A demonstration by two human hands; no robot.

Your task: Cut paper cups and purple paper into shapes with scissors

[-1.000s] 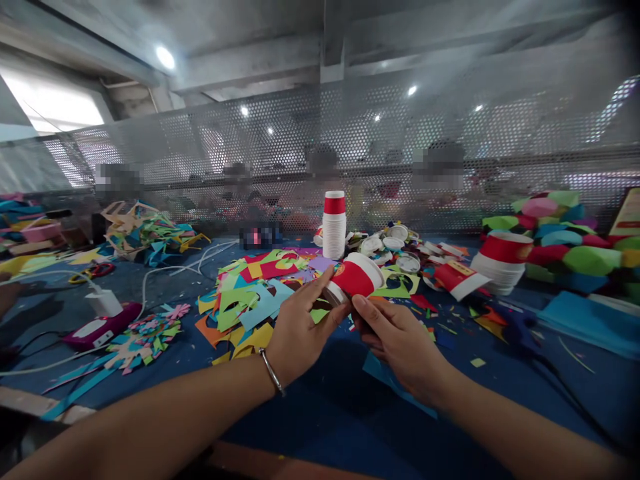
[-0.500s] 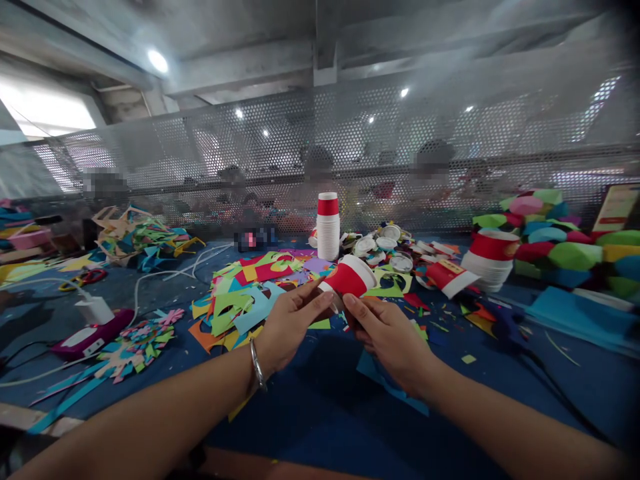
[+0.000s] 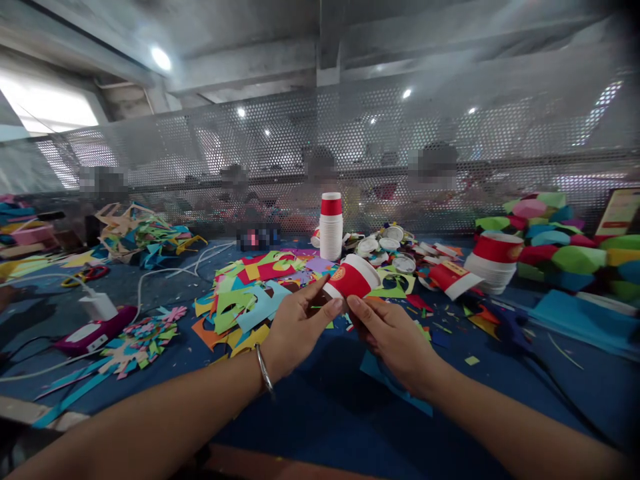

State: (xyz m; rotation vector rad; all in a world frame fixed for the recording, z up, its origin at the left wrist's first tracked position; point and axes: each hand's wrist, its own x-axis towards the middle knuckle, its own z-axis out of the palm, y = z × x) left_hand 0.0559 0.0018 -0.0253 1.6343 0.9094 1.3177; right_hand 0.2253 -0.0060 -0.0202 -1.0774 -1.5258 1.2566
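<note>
A red and white paper cup (image 3: 354, 276) lies tilted on its side in the air, its white end up to the right and a gold emblem on its red band. My left hand (image 3: 306, 321) grips it from the left, thumb and fingers closed on its lower end. From the right, my right hand (image 3: 387, 328) pinches its lower side between thumb and fingers. Beyond it rises a tall stack of cups (image 3: 331, 233), white below and red at the top. Another red cup (image 3: 454, 279) lies tipped against a shorter stack of cups (image 3: 493, 260) on the right.
Cut coloured paper scraps (image 3: 245, 303) spread left of the hands. A pile of white round pieces (image 3: 385, 247) lies behind. At left are a purple power strip (image 3: 95, 332), cables and scissors (image 3: 85, 276); at right, a dark corded tool (image 3: 510, 327). A perforated metal screen (image 3: 280, 147) closes the back.
Both hands keep hold of the cup. It has turned slightly, so its gold emblem now shows, and a thin white piece seen near the thumbs is no longer visible.
</note>
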